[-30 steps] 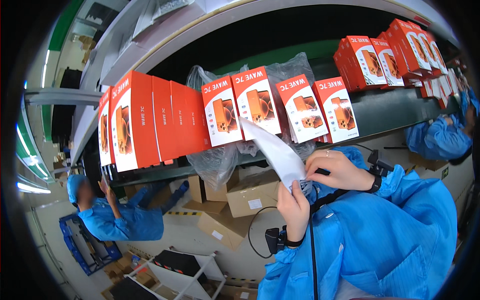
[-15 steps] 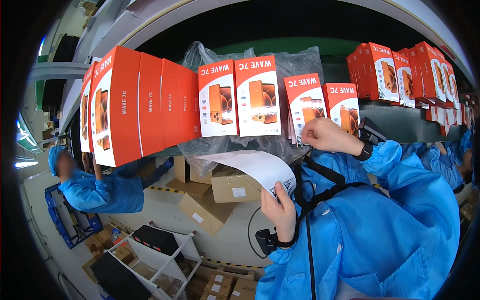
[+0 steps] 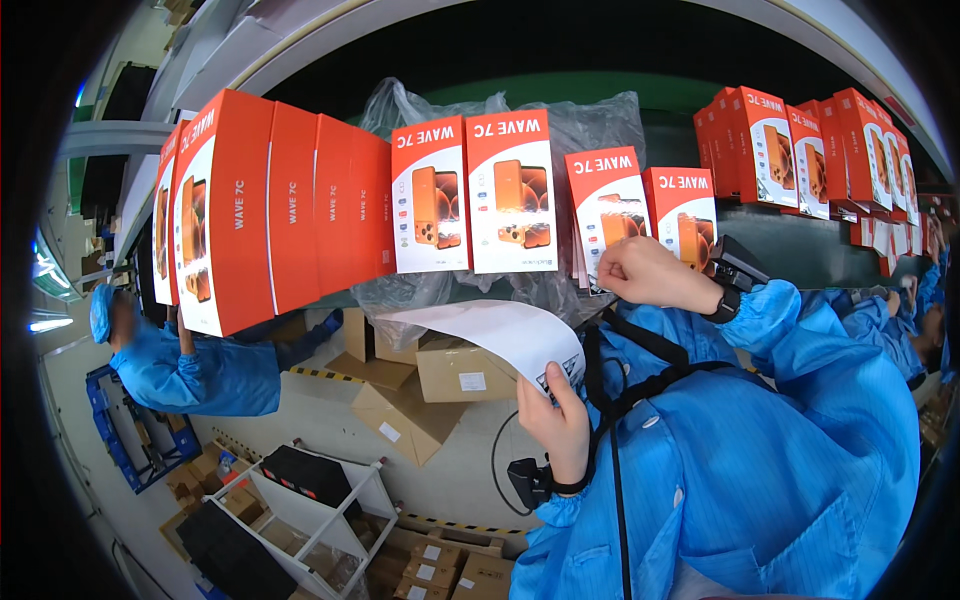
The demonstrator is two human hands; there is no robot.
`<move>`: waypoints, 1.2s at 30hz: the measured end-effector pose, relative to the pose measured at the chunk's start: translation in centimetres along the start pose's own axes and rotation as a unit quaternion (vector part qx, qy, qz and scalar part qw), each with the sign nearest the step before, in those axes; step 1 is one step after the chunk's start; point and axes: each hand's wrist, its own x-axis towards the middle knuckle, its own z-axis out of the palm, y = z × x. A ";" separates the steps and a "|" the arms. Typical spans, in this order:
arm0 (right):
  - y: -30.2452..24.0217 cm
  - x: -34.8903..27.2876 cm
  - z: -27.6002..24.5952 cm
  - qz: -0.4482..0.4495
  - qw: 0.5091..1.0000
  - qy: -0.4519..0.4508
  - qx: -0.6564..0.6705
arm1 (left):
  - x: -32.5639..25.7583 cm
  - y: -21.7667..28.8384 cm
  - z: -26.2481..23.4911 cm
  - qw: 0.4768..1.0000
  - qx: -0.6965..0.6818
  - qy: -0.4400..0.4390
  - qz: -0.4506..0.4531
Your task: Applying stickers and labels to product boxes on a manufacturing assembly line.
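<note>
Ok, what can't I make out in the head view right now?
- Head view: whether the right hand holds anything; its own curled fingers hide this.
- Head view: part of the white sheet, covered by the left hand.
- Head view: the co-worker's hands, blocked by the red boxes.

A crumpled clear plastic bag (image 3: 590, 120) is spread over the dark green surface (image 3: 780, 235), overhung by a shelf (image 3: 300, 40) with a pale curved edge, while a person (image 3: 205, 370) in a blue smock and blue cap is at the left and another person's blue clothing (image 3: 885, 330) shows at the far right. On the pale floor (image 3: 335, 430), brown cartons (image 3: 465, 370) with white labels sit near yellow-and-black striped tape (image 3: 325, 375). Lower left are a blue metal frame (image 3: 112, 430), a white tubular rack (image 3: 387, 488) with black bins (image 3: 305, 475), and more stacked cartons (image 3: 430, 572) beside it.
</note>
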 end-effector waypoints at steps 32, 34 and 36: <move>-5.4 -10.6 -2.5 -0.181 0.958 0.087 0.205 | -4.2 2.4 1.5 0.943 -0.302 -0.137 -0.002; -5.3 -10.8 -3.1 -0.154 0.959 0.058 0.231 | -4.1 2.5 1.7 0.944 -0.297 -0.145 0.013; -5.0 -11.0 -3.6 -0.135 0.962 0.030 0.235 | -4.1 2.7 2.1 0.944 -0.292 -0.154 0.028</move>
